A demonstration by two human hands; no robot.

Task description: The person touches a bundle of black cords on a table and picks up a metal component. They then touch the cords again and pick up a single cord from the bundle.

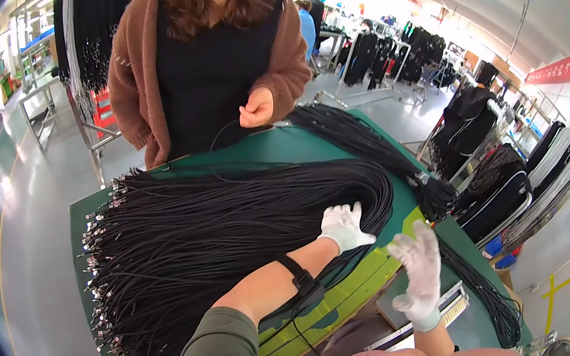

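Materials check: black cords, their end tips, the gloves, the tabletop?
Cords: matte black, probably braided or rubber-sheathed; thin, limp. Tips: shiny silver, likely metal. Gloves on left hand and right hand: white knit fabric, apparently. Tabletop: smooth dark green mat, maybe vinyl.

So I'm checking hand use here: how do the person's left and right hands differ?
The left hand rests palm-down on the pile of black cords; the right hand is raised off the green table, touching nothing. The left fingers lie together, while the right fingers are loosely spread. Both wear white gloves.
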